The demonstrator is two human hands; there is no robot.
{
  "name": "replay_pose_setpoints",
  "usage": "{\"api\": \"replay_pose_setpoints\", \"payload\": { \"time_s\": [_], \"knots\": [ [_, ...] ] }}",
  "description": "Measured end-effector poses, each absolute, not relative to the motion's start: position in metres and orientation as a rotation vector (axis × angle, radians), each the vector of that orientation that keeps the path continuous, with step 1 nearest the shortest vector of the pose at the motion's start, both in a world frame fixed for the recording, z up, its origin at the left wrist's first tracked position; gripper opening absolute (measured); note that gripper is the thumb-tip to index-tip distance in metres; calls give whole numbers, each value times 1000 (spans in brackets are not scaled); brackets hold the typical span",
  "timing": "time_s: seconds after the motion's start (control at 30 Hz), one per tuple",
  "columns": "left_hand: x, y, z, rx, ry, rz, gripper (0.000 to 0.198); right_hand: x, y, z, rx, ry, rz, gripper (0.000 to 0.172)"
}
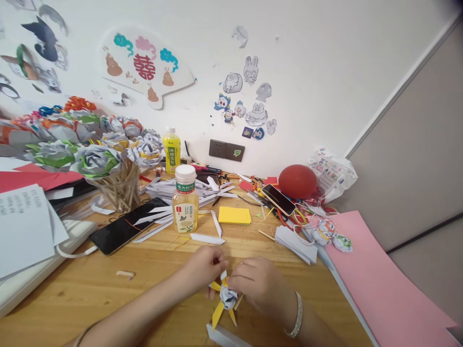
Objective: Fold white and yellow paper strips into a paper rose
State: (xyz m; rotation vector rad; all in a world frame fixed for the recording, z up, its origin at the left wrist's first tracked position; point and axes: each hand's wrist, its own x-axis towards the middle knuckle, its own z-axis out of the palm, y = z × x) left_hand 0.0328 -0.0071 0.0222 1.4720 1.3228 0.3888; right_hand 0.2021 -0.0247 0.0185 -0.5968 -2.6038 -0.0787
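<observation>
Low in the middle of the head view is a small paper flower (228,299), with a tight white and grey centre and pointed yellow strips sticking out around it. My left hand (207,266) pinches at its far side, where a white paper tip shows between the fingers. From the right, my right hand (261,284) curls its fingers over the flower's centre and grips its edge. The fingertips of both hands are partly hidden. A folded white paper strip (227,336) lies on the table just below the flower.
Finished paper flowers (97,161) stand in a cup at left, near a black phone (119,231). Ahead are a drink bottle (185,202), yellow paper (234,215), white paper slips (296,245) and another phone (278,199). Pink paper (379,279) covers the right side.
</observation>
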Motion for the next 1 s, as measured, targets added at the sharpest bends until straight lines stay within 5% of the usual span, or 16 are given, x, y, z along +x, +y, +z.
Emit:
{"api": "replay_pose_setpoints", "payload": {
  "time_s": [0.37, 1.0],
  "knots": [
    [31, -9, 19, 1536, 1264, 430, 22, 206, -20, 22, -731, -2520, 483, 38],
    [32, -10, 20, 1526, 1263, 431, 31, 203, -26, 20, -689, -2566, 449, 40]
  ]
}}
